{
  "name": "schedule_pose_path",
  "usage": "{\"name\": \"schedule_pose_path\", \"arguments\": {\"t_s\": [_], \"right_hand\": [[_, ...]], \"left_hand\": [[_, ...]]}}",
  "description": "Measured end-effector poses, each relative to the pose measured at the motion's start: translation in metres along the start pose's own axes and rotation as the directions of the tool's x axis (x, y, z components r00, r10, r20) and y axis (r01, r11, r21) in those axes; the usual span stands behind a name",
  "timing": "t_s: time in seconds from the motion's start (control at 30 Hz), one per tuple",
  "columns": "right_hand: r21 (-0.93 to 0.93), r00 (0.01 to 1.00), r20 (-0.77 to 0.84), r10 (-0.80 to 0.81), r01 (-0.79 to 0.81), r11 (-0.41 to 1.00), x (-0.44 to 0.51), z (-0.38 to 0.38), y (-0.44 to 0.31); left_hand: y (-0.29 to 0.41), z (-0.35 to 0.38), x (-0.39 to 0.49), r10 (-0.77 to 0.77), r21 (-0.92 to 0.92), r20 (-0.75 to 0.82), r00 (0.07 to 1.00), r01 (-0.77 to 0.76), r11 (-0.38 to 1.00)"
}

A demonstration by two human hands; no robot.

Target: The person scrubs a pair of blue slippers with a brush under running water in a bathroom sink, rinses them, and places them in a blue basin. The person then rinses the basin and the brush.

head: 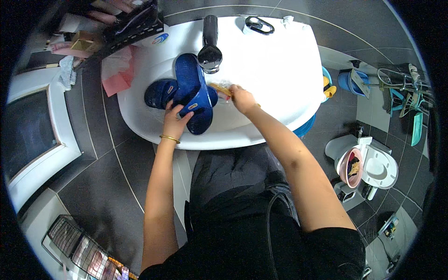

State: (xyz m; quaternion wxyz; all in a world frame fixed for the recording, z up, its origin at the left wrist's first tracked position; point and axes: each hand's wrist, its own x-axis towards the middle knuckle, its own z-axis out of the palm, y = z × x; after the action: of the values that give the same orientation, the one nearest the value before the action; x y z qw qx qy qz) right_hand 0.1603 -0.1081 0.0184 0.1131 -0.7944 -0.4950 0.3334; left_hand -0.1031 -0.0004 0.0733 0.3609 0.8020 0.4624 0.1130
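Note:
Two dark blue slide slippers lie across each other in the white washbasin [280, 70]. My left hand [175, 119], with a gold bangle at the wrist, grips the upper slipper [189, 80] by its near side, thumb and fingers spread around the strap. The lower slipper [159, 93] lies crosswise beneath it. My right hand [241, 97] holds a yellow-handled tool [221, 89], which looks like a brush, just right of the slippers. Clear water glints around its working end, and the bristles cannot be made out. Above stands a black faucet [210, 52].
A lidded cup [258, 26] stands on the basin's back ledge. Pink plastic packaging [119, 78] is at the left rim, under a black wall shelf [122, 35]. To the right are a white toilet [379, 168], a pink basin [357, 154] holding cloth, and a blue bucket [344, 82].

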Motion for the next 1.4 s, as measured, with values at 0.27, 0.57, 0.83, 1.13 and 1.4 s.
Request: {"name": "schedule_pose_path", "arguments": {"t_s": [0.27, 0.57, 0.83, 1.13, 1.4], "right_hand": [[0.02, 0.987, -0.084, 0.138, -0.137, 0.99, -0.029, -0.048, 0.043], [0.579, 0.927, -0.052, 0.37, -0.274, 0.768, -0.044, -0.035, 0.044], [0.636, 0.967, -0.069, 0.246, -0.147, 0.758, -0.082, -0.039, 0.018], [0.812, 0.962, 0.238, -0.13, -0.124, 0.571, -0.08, -0.031, -0.05], [0.772, 0.978, 0.189, -0.084, -0.095, 0.629, -0.065, 0.0, -0.084]], "left_hand": [[0.036, -0.059, 0.029, 0.233, 0.199, 0.263, 0.936, -0.289, 0.936], [0.013, -0.046, 0.071, 0.208, 0.336, 0.665, 0.718, -0.535, 0.775], [0.072, -0.054, 0.07, -0.246, 0.604, 0.716, 0.653, -0.403, 0.688], [0.03, -0.031, 0.095, -0.368, 0.447, 0.862, 0.349, -0.181, 0.876], [-0.002, -0.048, 0.051, -0.061, 0.625, 0.62, 0.782, -0.445, 0.641]]}}
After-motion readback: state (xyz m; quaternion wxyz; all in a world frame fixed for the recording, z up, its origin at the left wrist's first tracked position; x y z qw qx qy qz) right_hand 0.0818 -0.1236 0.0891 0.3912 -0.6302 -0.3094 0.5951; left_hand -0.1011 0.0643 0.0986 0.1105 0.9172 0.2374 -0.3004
